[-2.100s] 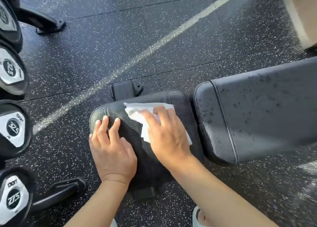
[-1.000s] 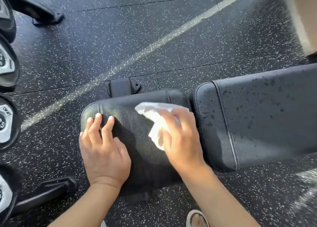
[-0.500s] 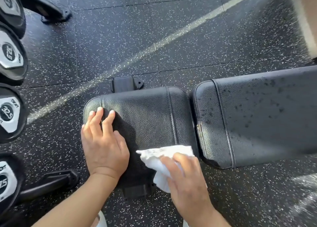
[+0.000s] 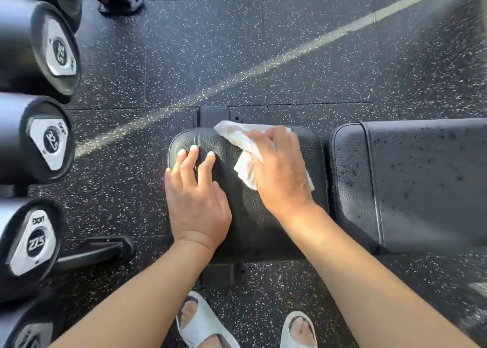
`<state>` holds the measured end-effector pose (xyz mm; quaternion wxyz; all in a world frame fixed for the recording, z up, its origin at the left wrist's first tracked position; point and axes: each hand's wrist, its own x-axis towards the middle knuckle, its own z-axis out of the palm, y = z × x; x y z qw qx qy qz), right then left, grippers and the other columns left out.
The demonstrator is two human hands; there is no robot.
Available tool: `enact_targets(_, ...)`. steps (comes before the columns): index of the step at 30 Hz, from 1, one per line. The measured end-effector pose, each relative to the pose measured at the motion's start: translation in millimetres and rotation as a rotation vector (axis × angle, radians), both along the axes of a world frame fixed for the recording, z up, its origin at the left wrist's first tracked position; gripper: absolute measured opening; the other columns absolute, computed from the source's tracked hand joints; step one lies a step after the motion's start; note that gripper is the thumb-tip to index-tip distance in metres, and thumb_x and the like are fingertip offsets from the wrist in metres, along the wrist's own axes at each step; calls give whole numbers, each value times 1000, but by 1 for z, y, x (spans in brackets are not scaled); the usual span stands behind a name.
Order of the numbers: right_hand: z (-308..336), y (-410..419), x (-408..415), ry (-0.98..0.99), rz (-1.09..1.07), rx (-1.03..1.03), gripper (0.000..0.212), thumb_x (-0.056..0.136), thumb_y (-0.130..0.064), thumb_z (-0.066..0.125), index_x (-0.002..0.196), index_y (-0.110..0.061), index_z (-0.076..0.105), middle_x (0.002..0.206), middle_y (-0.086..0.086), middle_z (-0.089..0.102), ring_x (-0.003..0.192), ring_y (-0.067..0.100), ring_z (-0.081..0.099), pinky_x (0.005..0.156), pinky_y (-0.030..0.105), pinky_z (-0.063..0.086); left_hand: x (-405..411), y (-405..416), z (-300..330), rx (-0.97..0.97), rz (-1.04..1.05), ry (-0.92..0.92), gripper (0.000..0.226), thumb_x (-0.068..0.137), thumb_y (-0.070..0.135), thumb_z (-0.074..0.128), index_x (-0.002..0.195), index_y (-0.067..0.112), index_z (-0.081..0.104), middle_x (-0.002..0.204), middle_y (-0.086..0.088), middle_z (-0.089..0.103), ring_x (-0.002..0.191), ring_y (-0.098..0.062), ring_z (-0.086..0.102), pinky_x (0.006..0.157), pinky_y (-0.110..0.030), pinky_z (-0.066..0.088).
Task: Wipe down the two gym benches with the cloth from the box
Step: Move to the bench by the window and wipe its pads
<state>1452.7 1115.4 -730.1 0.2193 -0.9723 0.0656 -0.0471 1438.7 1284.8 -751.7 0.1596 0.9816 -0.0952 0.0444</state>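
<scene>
My right hand presses the cloth flat against the far edge of the seat pad, fingers laid over the cloth with a fold of it bunched under the palm; whether the thumb pinches it from beneath I cannot tell. My left hand rests on the left end of the same pad, fingers straight and slightly spread, holding nothing, just steadying me.

Step in hand, as I judge it: wiping the seat pad of the first bench. To do it well I would keep the palm flat and the pressure even, draw overlapping strokes from the far edge toward me, carry each stroke over the rounded corners and the stitched seam, and refold the cloth to a fresh face once it looks soiled. The left hand should lift so the patch beneath it gets wiped too.

Materials: the seat pad is black pebbled vinyl, cushioned, with rounded corners and a raised seam. The back pad, just beside it across a narrow gap, is the same vinyl but dotted with dark droplets or specks; it looks not yet wiped. The cloth is thin, white and crumpled, more like a disposable wipe than woven fabric. The floor is black rubber flecked with white. Dumbbells with rounded black heads and silver end caps are racked at the left.
</scene>
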Motion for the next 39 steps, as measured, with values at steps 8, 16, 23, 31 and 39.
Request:
enact_targets(8,-3,53,-170,59,-7,26,39,89,-9,61,128,-14,60,116,9,63,89,29,53,82,40,44,1,0,12,-44,14,90,51,95,13,50,145,9,59,155,-21,50,149,-44,41,118,-63,33)
enact_targets(16,10,27,-71,287,-93,-217,42,104,-25,32,139,-21,55,135,1,55,121,26,50,105,37,39,2,6,15,-17,-19,170,52,100,18,47,151,12,53,161,-18,45,153,-39,35,124,-60,27)
enact_targets(23,19,24,73,305,74,-153,44,99,-36,33,128,-14,58,121,6,56,104,31,47,92,45,42,2,3,9,-54,4,141,54,95,21,43,147,13,56,159,-16,48,152,-37,36,124,-60,28)
enact_targets(31,3,53,140,479,436,89,33,107,-43,39,113,-18,60,107,1,61,101,25,58,81,43,49,0,0,1,1,21,119,58,91,22,45,148,14,53,158,-14,46,155,-34,32,126,-59,23)
enact_targets(39,15,-34,114,391,661,111,31,108,-34,49,131,-14,57,119,2,54,102,25,45,91,34,35,0,-4,6,59,32,138,56,87,20,49,143,15,53,159,-15,44,153,-38,35,125,-62,26)
